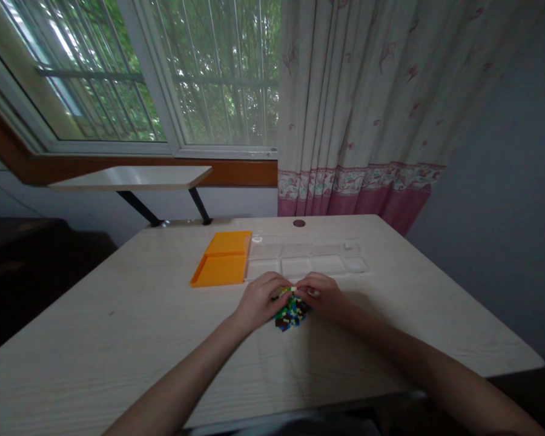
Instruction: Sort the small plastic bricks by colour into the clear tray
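A heap of small coloured plastic pieces (292, 313), green, blue, dark brown and pale yellow, lies on the table between my hands. My left hand (264, 300) curls around the heap's left side, thumb over the pieces and fingers bent inward. From the right, my right hand (323, 295) closes in, thumb and fingers bent together. The fingertips of both hands almost meet at the far side of the heap, at a small pale piece (293, 289). The fingers partly cover it, and its exact kind is too small to tell.
Just beyond my hands lies a clear plastic tray (281, 266) with several compartments. An orange folding case or lid (222, 260) adjoins its left end. A raised shelf (140, 177) stands at the table's back left, near a cable hole (298, 223), a window and a curtain (354, 121).
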A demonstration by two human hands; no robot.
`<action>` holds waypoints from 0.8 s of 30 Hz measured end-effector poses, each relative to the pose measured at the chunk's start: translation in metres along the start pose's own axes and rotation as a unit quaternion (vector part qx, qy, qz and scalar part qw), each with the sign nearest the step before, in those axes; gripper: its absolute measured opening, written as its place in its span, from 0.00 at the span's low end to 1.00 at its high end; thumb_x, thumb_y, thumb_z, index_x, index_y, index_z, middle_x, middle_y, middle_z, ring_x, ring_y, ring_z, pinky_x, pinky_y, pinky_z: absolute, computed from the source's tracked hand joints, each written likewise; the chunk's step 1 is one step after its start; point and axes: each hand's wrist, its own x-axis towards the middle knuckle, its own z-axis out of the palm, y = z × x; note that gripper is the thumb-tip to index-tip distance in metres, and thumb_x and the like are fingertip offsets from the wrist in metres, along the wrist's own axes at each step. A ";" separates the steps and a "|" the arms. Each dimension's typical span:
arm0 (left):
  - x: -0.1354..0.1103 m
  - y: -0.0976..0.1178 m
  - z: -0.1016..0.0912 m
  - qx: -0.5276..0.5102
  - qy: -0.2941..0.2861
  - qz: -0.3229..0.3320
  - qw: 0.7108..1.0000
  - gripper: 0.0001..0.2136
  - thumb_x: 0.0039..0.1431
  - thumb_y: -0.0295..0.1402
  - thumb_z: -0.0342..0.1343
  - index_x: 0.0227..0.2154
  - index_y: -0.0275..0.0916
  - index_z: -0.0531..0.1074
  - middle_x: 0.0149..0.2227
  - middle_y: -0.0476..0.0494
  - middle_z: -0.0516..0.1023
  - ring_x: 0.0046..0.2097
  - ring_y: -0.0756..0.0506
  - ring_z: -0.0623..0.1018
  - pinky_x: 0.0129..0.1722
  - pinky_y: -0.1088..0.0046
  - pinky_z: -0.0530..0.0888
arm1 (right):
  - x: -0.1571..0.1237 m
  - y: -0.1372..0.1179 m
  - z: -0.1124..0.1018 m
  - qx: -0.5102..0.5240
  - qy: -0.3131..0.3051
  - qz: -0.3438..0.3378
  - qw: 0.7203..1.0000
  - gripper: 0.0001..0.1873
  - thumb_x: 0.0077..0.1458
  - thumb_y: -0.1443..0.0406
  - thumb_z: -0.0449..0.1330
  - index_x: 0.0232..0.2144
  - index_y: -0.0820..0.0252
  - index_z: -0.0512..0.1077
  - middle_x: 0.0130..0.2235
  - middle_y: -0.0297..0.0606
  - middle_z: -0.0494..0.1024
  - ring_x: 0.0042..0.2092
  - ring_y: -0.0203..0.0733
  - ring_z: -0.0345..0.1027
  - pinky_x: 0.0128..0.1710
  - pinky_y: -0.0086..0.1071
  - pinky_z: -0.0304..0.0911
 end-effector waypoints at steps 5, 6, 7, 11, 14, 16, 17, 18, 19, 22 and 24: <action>-0.001 -0.002 0.004 -0.027 0.014 -0.003 1.000 0.07 0.56 0.32 0.51 0.34 0.38 0.71 0.33 0.42 0.73 0.37 0.48 0.72 0.37 0.72 0.70 | 0.000 -0.001 -0.001 -0.007 -0.005 0.006 1.000 0.11 0.55 0.59 0.54 0.31 0.60 0.72 0.27 0.37 0.73 0.30 0.35 0.66 0.31 0.28 0.61; -0.001 -0.002 0.004 -0.029 0.016 -0.002 0.999 0.07 0.56 0.32 0.51 0.34 0.37 0.71 0.33 0.42 0.73 0.37 0.48 0.72 0.37 0.72 0.70 | 0.000 -0.001 -0.001 -0.009 -0.006 0.007 1.000 0.11 0.55 0.59 0.54 0.31 0.60 0.72 0.27 0.37 0.73 0.30 0.35 0.66 0.31 0.28 0.61; -0.001 -0.002 0.005 -0.031 0.018 -0.002 0.999 0.07 0.56 0.32 0.51 0.34 0.37 0.71 0.34 0.42 0.73 0.37 0.48 0.72 0.38 0.72 0.70 | 0.000 -0.001 -0.001 -0.010 -0.006 0.007 1.000 0.11 0.55 0.59 0.54 0.31 0.60 0.72 0.27 0.37 0.73 0.30 0.35 0.66 0.31 0.28 0.61; -0.001 -0.003 0.004 -0.036 0.019 -0.011 0.999 0.07 0.56 0.31 0.51 0.34 0.38 0.71 0.34 0.43 0.74 0.38 0.48 0.72 0.38 0.72 0.70 | 0.000 -0.001 -0.002 -0.008 -0.010 0.006 1.000 0.09 0.54 0.60 0.55 0.33 0.59 0.71 0.28 0.36 0.73 0.30 0.35 0.66 0.33 0.28 0.61; -0.002 -0.005 -0.001 -0.029 0.052 -0.027 0.998 0.06 0.55 0.31 0.51 0.34 0.38 0.72 0.33 0.43 0.73 0.37 0.48 0.72 0.36 0.73 0.71 | -0.002 0.004 -0.004 -0.006 -0.027 0.008 1.000 0.08 0.55 0.62 0.54 0.34 0.59 0.71 0.29 0.37 0.73 0.31 0.35 0.66 0.32 0.27 0.61; -0.003 -0.006 -0.006 -0.020 0.088 -0.038 0.995 0.06 0.55 0.31 0.52 0.33 0.37 0.72 0.32 0.43 0.73 0.35 0.49 0.72 0.33 0.74 0.71 | -0.004 0.010 -0.004 -0.016 -0.039 0.009 0.999 0.08 0.55 0.62 0.54 0.33 0.59 0.71 0.29 0.37 0.73 0.29 0.35 0.65 0.31 0.27 0.61; -0.003 -0.007 -0.008 -0.016 0.106 -0.042 0.993 0.06 0.54 0.31 0.52 0.33 0.37 0.72 0.32 0.43 0.73 0.34 0.49 0.72 0.32 0.75 0.71 | -0.005 0.014 -0.005 -0.023 -0.044 0.009 0.999 0.08 0.55 0.63 0.54 0.33 0.59 0.71 0.29 0.37 0.73 0.29 0.35 0.65 0.31 0.27 0.61; -0.004 -0.007 -0.010 -0.013 0.122 -0.046 0.991 0.06 0.54 0.31 0.52 0.33 0.37 0.72 0.31 0.43 0.73 0.32 0.50 0.72 0.30 0.75 0.70 | -0.006 0.017 -0.005 -0.029 -0.048 0.008 0.998 0.08 0.55 0.63 0.53 0.33 0.59 0.71 0.29 0.37 0.73 0.29 0.35 0.65 0.31 0.28 0.61; -0.004 -0.007 -0.012 -0.011 0.137 -0.048 0.989 0.06 0.54 0.31 0.53 0.33 0.37 0.72 0.31 0.43 0.73 0.31 0.50 0.71 0.29 0.76 0.70 | -0.007 0.020 -0.006 -0.032 -0.052 0.007 0.998 0.08 0.55 0.64 0.53 0.33 0.59 0.71 0.29 0.37 0.73 0.29 0.35 0.65 0.31 0.28 0.61; -0.005 -0.005 -0.015 -0.014 0.166 -0.047 0.985 0.05 0.54 0.31 0.53 0.32 0.37 0.71 0.30 0.44 0.73 0.29 0.51 0.70 0.28 0.77 0.69 | -0.007 0.024 -0.007 -0.032 -0.067 0.005 0.997 0.08 0.55 0.65 0.53 0.34 0.59 0.71 0.31 0.38 0.73 0.29 0.35 0.65 0.31 0.28 0.61; -0.005 -0.004 -0.016 -0.021 0.173 -0.042 0.984 0.05 0.54 0.31 0.53 0.32 0.37 0.72 0.30 0.44 0.73 0.29 0.51 0.69 0.28 0.77 0.69 | -0.007 0.023 -0.007 -0.028 -0.078 0.005 0.997 0.09 0.55 0.66 0.53 0.35 0.60 0.72 0.31 0.38 0.73 0.30 0.35 0.65 0.31 0.28 0.61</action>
